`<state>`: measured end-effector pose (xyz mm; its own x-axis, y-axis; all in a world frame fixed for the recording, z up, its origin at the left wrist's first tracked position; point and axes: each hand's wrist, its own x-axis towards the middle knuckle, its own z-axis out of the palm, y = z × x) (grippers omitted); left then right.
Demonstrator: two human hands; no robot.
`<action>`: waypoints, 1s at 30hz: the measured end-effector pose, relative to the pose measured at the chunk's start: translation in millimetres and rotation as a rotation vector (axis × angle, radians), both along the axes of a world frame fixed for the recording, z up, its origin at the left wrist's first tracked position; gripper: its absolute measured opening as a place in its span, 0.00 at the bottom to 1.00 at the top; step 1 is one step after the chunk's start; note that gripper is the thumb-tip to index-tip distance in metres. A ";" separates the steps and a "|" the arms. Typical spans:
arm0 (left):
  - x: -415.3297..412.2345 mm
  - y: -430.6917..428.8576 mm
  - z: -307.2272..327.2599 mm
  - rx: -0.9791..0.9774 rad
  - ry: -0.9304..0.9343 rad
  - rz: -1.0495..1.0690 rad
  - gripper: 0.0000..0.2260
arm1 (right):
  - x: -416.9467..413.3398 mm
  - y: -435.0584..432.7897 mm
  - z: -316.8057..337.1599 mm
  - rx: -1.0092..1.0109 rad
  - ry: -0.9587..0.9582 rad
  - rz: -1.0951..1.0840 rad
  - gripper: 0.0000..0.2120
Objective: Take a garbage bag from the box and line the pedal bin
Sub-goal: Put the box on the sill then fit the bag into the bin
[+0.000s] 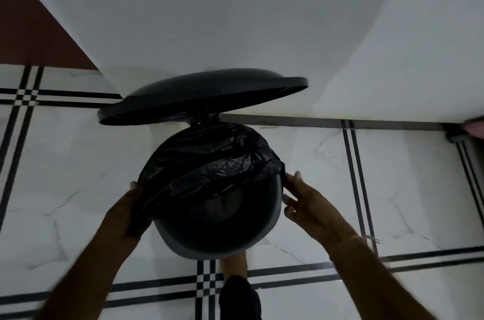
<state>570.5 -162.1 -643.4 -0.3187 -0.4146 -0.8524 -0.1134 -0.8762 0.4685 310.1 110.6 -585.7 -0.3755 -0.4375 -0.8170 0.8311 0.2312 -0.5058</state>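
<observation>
I read the lining step as half done: black garbage bag covers the pedal bin rim from 9 through 3 o'clock, left hand grip clenched on film, right hand released beside it; next, stretch over 6 o'clock.

Left hand clenched, fingers curled shut; right hand open, fingers spread; both forearms extended forward.
</observation>
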 end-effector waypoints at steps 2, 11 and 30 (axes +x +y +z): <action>5.3 1.2 9.5 -0.002 0.007 -0.023 0.09 | 1.0 -9.4 7.2 0.062 -0.018 -0.032 0.29; 20.9 3.8 18.7 -0.027 0.065 -0.111 0.16 | 3.7 -71.7 12.1 0.310 0.250 -0.341 0.21; -26.0 -15.0 63.4 -0.314 0.164 -0.152 0.12 | 17.4 -112.2 50.2 0.171 1.567 0.621 0.14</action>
<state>544.5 -177.1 -580.0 -0.5181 -0.5846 -0.6244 -0.1325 -0.6663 0.7338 327.5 -1.7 -535.5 -0.6289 -0.7715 0.0958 -0.6375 0.4413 -0.6315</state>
